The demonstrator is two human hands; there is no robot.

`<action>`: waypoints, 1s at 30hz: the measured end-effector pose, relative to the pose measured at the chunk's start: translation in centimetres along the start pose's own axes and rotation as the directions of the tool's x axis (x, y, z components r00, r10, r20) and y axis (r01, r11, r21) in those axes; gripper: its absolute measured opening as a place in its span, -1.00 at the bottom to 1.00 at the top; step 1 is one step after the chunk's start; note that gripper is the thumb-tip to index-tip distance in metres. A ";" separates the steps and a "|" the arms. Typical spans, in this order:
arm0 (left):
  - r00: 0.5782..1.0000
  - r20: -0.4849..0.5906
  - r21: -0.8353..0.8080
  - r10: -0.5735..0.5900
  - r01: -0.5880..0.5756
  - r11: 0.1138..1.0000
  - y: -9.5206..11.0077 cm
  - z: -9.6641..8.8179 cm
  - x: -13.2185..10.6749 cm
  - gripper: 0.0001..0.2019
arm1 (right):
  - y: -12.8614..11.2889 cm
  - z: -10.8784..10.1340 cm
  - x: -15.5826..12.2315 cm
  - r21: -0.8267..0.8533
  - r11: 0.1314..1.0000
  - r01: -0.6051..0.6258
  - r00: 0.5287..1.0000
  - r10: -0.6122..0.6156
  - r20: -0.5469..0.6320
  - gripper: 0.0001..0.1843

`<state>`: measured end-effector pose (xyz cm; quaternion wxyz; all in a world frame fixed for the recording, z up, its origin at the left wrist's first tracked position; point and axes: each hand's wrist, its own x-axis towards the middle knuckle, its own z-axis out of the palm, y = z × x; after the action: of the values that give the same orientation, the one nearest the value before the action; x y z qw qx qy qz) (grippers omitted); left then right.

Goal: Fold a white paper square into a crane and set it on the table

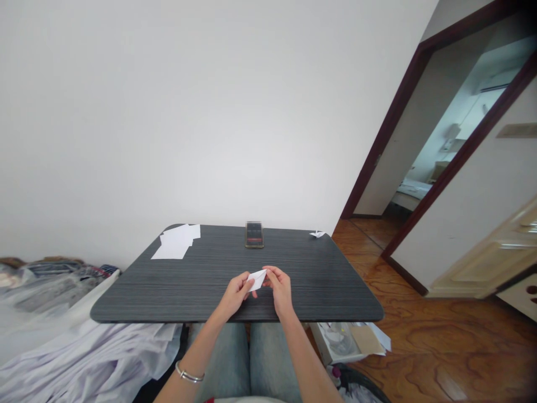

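A small folded piece of white paper (257, 279) is held between my two hands, just above the near part of the dark table (201, 280). My left hand (236, 293) pinches its left end, thumb on top. At the upper right corner, the fingers of my right hand (278, 285) close on the paper's tip. A diagonal crease or flap edge runs across its face. Its underside and some of my fingertips are hidden.
Loose white sheets (174, 242) overlap at the table's far left. A phone (254, 234) stands near the back edge, and a folded paper crane (318, 234) sits at the far right corner. Below the table's right side is a box (335, 341); white cloth (92, 364) lies at left.
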<state>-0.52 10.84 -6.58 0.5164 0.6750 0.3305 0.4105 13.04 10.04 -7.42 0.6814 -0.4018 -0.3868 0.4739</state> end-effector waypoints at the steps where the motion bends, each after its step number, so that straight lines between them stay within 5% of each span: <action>1: 1.000 0.002 -0.002 -0.003 0.003 1.000 0.1 0.0 0.0 -0.69 | 0.0 0.0 0.0 -0.005 1.000 0.001 1.000 -0.001 0.002 -0.80; 17: 0.997 -0.072 0.085 0.016 -0.010 0.996 0.2 -0.2 -0.2 -0.68 | -0.1 0.2 -0.3 0.036 0.999 -0.016 1.000 0.015 0.023 -0.76; 30: 0.998 -0.058 0.077 0.022 -0.017 0.997 0.4 -0.1 -0.3 -0.69 | -0.4 0.8 -0.8 -0.095 0.995 0.001 0.992 0.011 0.128 -0.86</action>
<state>-0.68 10.55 -6.25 0.4762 0.6852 0.3544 0.4222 12.26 9.32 -6.86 0.6341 -0.4036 -0.4508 0.4816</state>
